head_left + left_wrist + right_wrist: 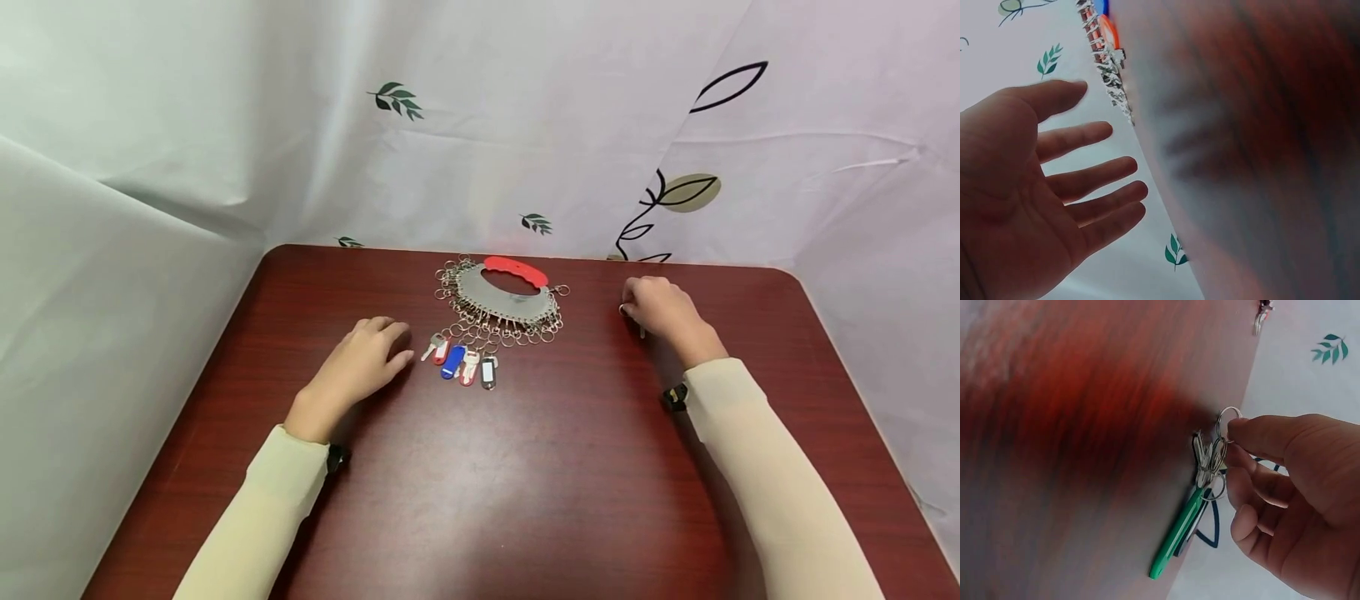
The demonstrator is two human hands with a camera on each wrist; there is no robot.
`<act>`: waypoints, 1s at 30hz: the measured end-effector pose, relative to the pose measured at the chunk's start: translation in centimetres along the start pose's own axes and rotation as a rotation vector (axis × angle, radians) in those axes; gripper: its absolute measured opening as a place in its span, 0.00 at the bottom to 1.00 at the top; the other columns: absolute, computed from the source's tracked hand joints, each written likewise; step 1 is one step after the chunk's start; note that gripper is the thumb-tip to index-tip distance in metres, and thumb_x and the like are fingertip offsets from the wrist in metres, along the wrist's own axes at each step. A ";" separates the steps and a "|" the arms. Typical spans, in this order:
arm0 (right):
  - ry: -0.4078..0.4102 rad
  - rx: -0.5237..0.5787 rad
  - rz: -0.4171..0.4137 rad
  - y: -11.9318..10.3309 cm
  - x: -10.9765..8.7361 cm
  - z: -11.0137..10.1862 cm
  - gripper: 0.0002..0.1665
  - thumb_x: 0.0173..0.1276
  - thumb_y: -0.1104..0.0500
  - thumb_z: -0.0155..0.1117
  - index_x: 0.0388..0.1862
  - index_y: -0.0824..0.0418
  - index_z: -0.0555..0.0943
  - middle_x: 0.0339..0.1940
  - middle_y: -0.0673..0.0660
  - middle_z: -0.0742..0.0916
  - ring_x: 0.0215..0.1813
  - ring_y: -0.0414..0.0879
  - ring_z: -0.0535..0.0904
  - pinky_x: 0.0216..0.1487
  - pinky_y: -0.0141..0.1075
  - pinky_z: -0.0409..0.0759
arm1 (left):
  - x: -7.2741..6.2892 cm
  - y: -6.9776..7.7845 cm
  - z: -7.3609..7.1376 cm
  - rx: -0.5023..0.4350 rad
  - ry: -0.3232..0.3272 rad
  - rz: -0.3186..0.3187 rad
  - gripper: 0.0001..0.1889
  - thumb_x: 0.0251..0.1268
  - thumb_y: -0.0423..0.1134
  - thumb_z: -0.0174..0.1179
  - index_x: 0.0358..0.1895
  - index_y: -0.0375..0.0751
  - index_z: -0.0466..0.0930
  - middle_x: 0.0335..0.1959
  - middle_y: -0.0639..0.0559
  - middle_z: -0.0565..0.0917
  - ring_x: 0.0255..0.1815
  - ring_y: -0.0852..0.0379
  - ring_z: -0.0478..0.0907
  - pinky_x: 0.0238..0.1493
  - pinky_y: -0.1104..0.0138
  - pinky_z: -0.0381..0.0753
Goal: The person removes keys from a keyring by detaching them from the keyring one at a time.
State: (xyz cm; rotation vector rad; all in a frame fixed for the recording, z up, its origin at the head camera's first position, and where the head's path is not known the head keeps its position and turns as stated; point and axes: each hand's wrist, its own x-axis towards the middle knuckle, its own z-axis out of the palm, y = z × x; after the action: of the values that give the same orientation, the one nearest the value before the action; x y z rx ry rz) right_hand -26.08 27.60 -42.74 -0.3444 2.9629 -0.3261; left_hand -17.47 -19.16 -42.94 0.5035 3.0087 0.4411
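Note:
My right hand [660, 310] is at the right of the table, pinching a metal key ring [1229, 419] between thumb and forefinger. Just below that ring, in the right wrist view, are more small rings, silver keys [1201, 459] and a green key tag [1175, 534]; a darker tag behind it is mostly hidden. My left hand [362, 357] hovers low over or rests on the table with spread, relaxed fingers and holds nothing. Between the hands lies a curved metal key holder [495, 302] with a red handle [516, 268] and many rings along its edge.
Below the holder are several keys and tags, among them a blue tag [453, 362], a red tag [441, 351] and a black tag [489, 373]. The reddish-brown table [525, 483] meets white patterned cloth [480, 167] at the back and sides.

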 end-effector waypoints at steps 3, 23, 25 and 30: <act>-0.019 0.000 -0.003 -0.4 -0.2 -0.1 0.02 0.72 0.64 0.62 0.40 0.62 0.81 0.36 0.60 0.85 0.28 0.51 0.81 0.38 0.52 0.80 | 0.1 0.0 0.1 0.021 -0.029 0.022 0.30 0.73 0.50 0.62 0.71 0.36 0.73 0.69 0.30 0.74 0.70 0.31 0.70 0.70 0.39 0.71; 0.164 0.073 -0.253 -9.8 -1.1 0.6 0.03 0.70 0.62 0.63 0.41 0.58 0.83 0.38 0.55 0.85 0.39 0.52 0.81 0.44 0.50 0.82 | 0.4 0.5 1.0 0.088 0.113 0.231 0.36 0.71 0.57 0.63 0.77 0.46 0.69 0.74 0.31 0.70 0.76 0.29 0.65 0.75 0.41 0.65; 0.158 0.092 -0.273 -11.0 -1.2 0.8 0.03 0.70 0.62 0.63 0.40 0.57 0.83 0.38 0.54 0.85 0.39 0.51 0.80 0.44 0.48 0.81 | 0.5 0.8 1.0 0.090 0.121 0.248 0.35 0.71 0.57 0.62 0.76 0.46 0.70 0.74 0.31 0.71 0.75 0.29 0.66 0.74 0.40 0.67; 0.123 0.130 -0.325 -13.6 -1.0 1.4 0.03 0.72 0.61 0.64 0.40 0.56 0.85 0.40 0.52 0.87 0.44 0.50 0.83 0.50 0.49 0.83 | 0.5 1.5 0.9 0.094 0.125 0.283 0.32 0.72 0.56 0.62 0.73 0.46 0.74 0.71 0.33 0.74 0.71 0.31 0.70 0.70 0.40 0.71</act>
State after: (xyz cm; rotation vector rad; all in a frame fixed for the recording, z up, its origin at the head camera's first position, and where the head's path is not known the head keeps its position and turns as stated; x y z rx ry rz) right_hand -22.04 14.64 -40.87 -0.8186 2.9768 -0.5929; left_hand -17.39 -17.37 -43.41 0.9509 3.0977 0.3592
